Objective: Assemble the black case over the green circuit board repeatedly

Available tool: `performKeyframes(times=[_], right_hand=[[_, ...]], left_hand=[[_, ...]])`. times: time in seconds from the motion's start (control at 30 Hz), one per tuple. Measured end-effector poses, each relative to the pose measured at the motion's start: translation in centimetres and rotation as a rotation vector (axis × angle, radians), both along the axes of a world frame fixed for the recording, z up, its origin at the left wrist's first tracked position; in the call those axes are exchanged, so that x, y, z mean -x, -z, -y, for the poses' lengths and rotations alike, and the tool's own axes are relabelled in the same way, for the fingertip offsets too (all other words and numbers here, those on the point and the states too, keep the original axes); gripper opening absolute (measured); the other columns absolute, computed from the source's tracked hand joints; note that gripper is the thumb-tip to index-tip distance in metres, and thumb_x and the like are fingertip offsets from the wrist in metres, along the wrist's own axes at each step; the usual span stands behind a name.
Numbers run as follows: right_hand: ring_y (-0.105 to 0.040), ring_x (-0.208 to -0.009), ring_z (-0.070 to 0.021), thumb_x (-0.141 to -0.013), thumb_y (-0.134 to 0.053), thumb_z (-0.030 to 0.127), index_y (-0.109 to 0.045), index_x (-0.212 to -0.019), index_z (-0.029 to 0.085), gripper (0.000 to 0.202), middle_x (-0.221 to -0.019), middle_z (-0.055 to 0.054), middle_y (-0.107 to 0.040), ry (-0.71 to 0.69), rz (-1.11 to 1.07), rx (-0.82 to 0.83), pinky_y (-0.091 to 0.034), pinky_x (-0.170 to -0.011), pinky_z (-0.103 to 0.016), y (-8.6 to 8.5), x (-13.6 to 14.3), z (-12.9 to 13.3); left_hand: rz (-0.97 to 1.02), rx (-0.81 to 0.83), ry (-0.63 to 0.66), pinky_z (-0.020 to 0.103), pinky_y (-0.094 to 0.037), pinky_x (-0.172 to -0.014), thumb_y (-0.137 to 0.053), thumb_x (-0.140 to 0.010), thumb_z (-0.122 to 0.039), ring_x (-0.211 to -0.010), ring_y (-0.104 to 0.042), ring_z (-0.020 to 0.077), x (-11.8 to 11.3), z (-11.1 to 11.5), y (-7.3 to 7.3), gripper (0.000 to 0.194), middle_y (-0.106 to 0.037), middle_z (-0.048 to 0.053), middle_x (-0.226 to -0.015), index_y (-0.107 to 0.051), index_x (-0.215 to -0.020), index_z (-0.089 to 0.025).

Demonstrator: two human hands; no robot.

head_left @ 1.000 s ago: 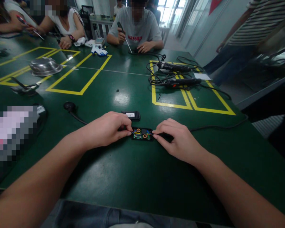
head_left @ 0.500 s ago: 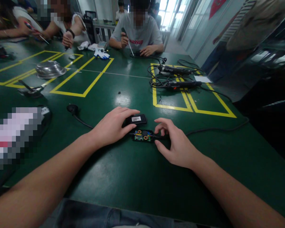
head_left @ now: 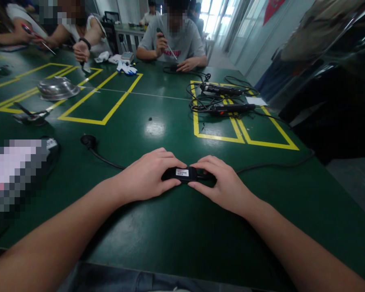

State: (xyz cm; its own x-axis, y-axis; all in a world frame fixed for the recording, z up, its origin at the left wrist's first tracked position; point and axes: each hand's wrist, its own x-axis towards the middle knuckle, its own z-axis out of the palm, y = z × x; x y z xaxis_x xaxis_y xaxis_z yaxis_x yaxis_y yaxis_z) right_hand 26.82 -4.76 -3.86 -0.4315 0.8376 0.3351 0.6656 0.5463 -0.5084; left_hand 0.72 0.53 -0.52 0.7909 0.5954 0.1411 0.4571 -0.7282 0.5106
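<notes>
A small black case [head_left: 182,173] with a white label lies on the green table, its cover sitting over the circuit board, which is now hidden. My left hand [head_left: 153,174] grips the case's left end between thumb and fingers. At the right end, my right hand [head_left: 220,178] has its thumb and fingers closed on the case's edges. A black cable runs left from the case to a black plug [head_left: 89,141]; another cable [head_left: 270,166] goes out to the right under my right hand.
Two black corded tools [head_left: 231,108] lie inside yellow tape at the back right. A metal bowl [head_left: 57,88] and a small metal part [head_left: 32,116] are at the left. Gloves [head_left: 127,68] lie farther back. Other people sit across the table [head_left: 124,239].
My left hand has brought the labelled cover down over the open circuit board. My right hand has closed in on the case's right end. The view has shifted slightly.
</notes>
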Motion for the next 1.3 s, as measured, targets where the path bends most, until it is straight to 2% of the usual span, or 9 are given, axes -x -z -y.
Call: performKeyframes(times=[0.53,0.67,0.73,0.87,0.97,1.07,1.17,1.23,1.3], right_hand=[[-0.072,-0.101,-0.0276,-0.094,-0.083,0.022,-0.068,-0.114,0.025,0.026,-0.109,-0.006,-0.076,0.010,0.016,0.029,-0.053,-0.086,-0.043,-0.2,0.4,0.1],[-0.069,-0.093,-0.0266,-0.090,-0.083,0.026,-0.060,-0.124,0.026,0.041,-0.107,-0.006,-0.074,0.077,0.007,0.049,-0.052,-0.083,-0.042,-0.1,0.5,0.5],[-0.068,-0.090,-0.0248,-0.090,-0.081,0.026,-0.055,-0.124,0.026,0.042,-0.107,-0.005,-0.072,0.108,-0.036,0.064,-0.052,-0.081,-0.041,-0.1,0.4,0.6],[-0.064,-0.084,-0.0229,-0.095,-0.071,0.018,-0.059,-0.106,0.025,0.017,-0.093,-0.002,-0.069,0.073,0.006,0.040,-0.048,-0.077,-0.038,-0.4,0.4,0.5],[-0.064,-0.081,-0.0222,-0.098,-0.066,0.016,-0.063,-0.101,0.024,0.009,-0.089,-0.002,-0.069,0.027,0.035,0.031,-0.047,-0.075,-0.037,-0.6,0.3,0.3],[-0.065,-0.082,-0.0221,-0.101,-0.064,0.016,-0.065,-0.101,0.023,0.007,-0.091,-0.004,-0.071,0.012,0.032,0.047,-0.049,-0.075,-0.036,-0.7,0.2,0.2],[-0.066,-0.081,-0.0219,-0.102,-0.061,0.017,-0.064,-0.101,0.023,0.007,-0.092,-0.005,-0.072,0.012,0.016,0.052,-0.052,-0.075,-0.036,-0.6,0.2,0.3],[-0.067,-0.080,-0.0216,-0.103,-0.060,0.018,-0.064,-0.100,0.024,0.007,-0.092,-0.005,-0.073,0.012,0.009,0.056,-0.054,-0.074,-0.035,-0.6,0.3,0.3],[-0.067,-0.079,-0.0211,-0.102,-0.061,0.019,-0.064,-0.099,0.024,0.007,-0.092,-0.005,-0.073,0.013,0.004,0.067,-0.055,-0.074,-0.035,-0.6,0.3,0.3]], left_hand=[[0.032,0.011,0.021,0.037,-0.050,-0.091,-0.078,-0.096,-0.022,-0.102,-0.067,0.0243,0.0,-0.1,0.0,0.029,-0.077,0.005,-0.109,-0.075,-0.124,-0.021],[0.125,0.094,-0.071,0.035,-0.050,-0.082,-0.079,-0.092,-0.028,-0.092,-0.067,0.0214,-0.1,-0.3,0.2,0.017,-0.075,0.002,-0.102,-0.069,-0.104,-0.021],[0.162,0.074,-0.140,0.036,-0.050,-0.084,-0.076,-0.092,-0.028,-0.093,-0.067,0.0221,0.0,-0.6,0.4,0.016,-0.075,0.003,-0.104,-0.063,-0.096,-0.022],[0.030,-0.054,-0.282,0.045,-0.051,-0.094,-0.072,-0.094,-0.026,-0.105,-0.066,0.0288,0.3,-1.5,1.0,0.011,-0.077,0.006,-0.109,-0.062,-0.099,-0.023],[-0.064,-0.057,-0.328,0.048,-0.053,-0.097,-0.072,-0.095,-0.026,-0.110,-0.066,0.0310,0.6,-2.0,1.4,0.011,-0.078,0.007,-0.111,-0.064,-0.102,-0.023],[-0.035,-0.091,-0.286,0.048,-0.053,-0.104,-0.068,-0.097,-0.025,-0.118,-0.064,0.0305,0.7,-2.0,1.3,0.006,-0.077,0.008,-0.117,-0.065,-0.103,-0.023],[-0.028,-0.176,-0.211,0.049,-0.052,-0.104,-0.067,-0.098,-0.029,-0.119,-0.062,0.0317,0.9,-1.4,0.2,0.008,-0.072,0.012,-0.124,-0.069,-0.099,-0.021],[-0.074,-0.155,-0.148,0.042,-0.052,-0.090,-0.068,-0.097,-0.032,-0.104,-0.064,0.0286,1.1,-0.9,-0.6,0.012,-0.070,0.010,-0.110,-0.068,-0.092,-0.021],[-0.147,-0.040,-0.086,0.035,-0.047,-0.073,-0.069,-0.095,-0.029,-0.085,-0.064,0.0226,1.1,-0.4,-1.3,0.011,-0.069,0.005,-0.096,-0.063,-0.089,-0.021]])
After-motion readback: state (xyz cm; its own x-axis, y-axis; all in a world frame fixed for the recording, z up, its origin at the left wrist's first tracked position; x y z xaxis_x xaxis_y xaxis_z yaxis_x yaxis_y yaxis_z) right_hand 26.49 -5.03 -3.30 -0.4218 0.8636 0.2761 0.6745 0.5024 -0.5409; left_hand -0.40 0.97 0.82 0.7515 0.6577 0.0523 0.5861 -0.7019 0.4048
